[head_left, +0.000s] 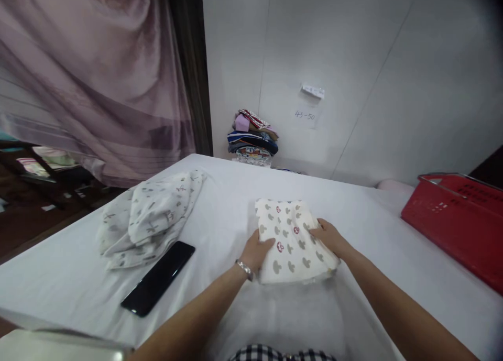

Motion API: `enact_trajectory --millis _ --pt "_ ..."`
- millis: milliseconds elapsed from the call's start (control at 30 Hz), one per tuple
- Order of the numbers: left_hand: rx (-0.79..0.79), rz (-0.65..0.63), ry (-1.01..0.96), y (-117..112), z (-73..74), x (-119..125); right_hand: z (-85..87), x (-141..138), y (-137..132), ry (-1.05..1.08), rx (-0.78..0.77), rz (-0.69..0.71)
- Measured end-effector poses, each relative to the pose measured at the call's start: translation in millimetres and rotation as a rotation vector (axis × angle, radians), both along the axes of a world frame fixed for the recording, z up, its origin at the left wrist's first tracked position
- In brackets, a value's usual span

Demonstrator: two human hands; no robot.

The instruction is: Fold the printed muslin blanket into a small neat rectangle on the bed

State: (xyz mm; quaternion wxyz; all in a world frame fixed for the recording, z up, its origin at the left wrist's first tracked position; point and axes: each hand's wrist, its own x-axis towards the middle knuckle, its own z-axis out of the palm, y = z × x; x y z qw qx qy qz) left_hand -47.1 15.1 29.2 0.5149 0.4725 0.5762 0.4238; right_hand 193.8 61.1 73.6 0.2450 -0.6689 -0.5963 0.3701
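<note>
A folded white cloth (288,245) with grey and red mushroom-like prints is held just in front of me, over the white-covered table (228,209). On its left edge, my left hand (255,252) grips it with the thumb on top and the other fingers mostly hidden beneath. My right hand (329,239) pinches the right edge in the same way, thumb on the upper face. The near edge of the cloth shows several layers and looks slightly blurred. A bracelet (245,270) circles my left wrist.
A crumpled white printed cloth (157,214) lies at the left, beside a black phone (159,278). At the right stands a red basket (451,219). Folded fabrics (253,138) are stacked by the wall. A pink curtain (118,78) hangs at the left.
</note>
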Motion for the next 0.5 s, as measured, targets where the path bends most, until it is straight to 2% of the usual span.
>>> enact_trajectory --millis 100,200,333,500 --pt "0.098 -0.081 0.06 -7 5.3 27 12.3 -6 -6 -0.488 0.227 0.09" --pt "0.132 -0.147 0.142 -14 18.0 51 19.0 -24 -21 -0.795 0.339 0.168" --pt "0.097 -0.181 0.212 -19 28.8 67 19.3 -40 -43 -0.934 0.405 0.24" --pt "0.117 -0.207 0.118 -18 21.1 69 17.1 -41 -65 -0.929 0.472 0.256"
